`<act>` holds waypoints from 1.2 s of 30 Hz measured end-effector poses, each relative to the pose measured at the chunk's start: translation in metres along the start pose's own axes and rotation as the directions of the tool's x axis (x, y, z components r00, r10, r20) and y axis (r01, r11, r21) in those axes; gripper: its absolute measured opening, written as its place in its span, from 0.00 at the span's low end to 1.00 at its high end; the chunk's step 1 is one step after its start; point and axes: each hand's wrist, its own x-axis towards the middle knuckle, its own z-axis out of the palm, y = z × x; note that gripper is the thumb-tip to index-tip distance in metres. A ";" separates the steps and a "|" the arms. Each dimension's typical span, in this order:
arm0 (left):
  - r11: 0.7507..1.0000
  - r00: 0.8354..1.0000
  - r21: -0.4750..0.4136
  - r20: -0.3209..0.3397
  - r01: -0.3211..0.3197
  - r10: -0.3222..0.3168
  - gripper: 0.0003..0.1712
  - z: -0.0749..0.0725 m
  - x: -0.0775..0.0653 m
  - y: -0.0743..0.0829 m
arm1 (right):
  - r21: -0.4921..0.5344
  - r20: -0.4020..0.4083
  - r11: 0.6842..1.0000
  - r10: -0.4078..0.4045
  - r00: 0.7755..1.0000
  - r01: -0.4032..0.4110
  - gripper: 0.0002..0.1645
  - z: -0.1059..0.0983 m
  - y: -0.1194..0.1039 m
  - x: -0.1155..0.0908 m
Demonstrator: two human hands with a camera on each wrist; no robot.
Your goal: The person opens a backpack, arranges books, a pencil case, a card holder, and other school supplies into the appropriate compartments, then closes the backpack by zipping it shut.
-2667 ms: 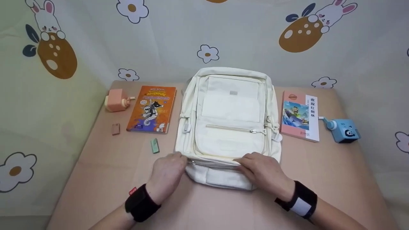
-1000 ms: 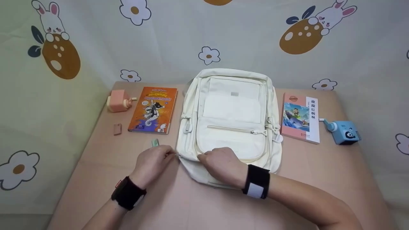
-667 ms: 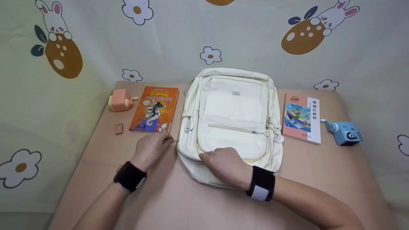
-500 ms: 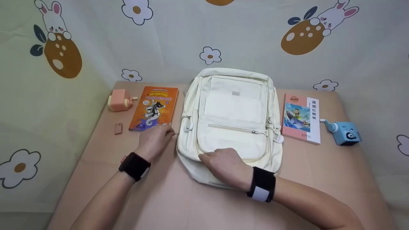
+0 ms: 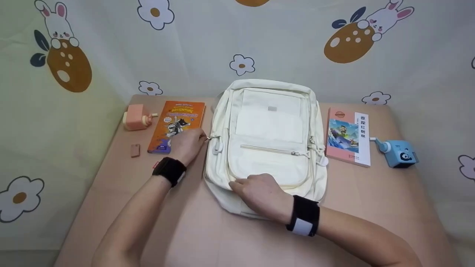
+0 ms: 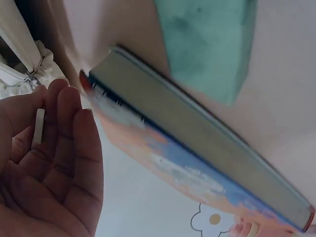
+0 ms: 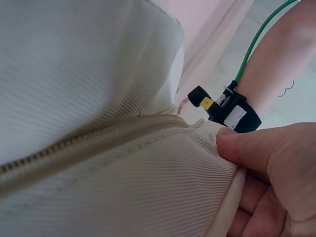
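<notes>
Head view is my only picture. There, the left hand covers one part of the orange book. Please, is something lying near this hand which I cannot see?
Observer: Yes. The left wrist view shows a green block on the table, beside the orange book.
Operator: Thank you. What is inside the grip of the left hand?
Observer: A small pale tab.
Operator: And the right hand, which pinches the bag: what is near its grip?
Observer: The right wrist view shows a line of zip teeth running toward it.
</notes>
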 end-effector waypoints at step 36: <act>0.829 0.827 -0.159 0.097 -0.537 0.554 0.29 0.009 -0.073 0.032 | 0.270 0.025 0.956 0.111 0.994 -0.113 0.44 -0.001 0.067 -0.110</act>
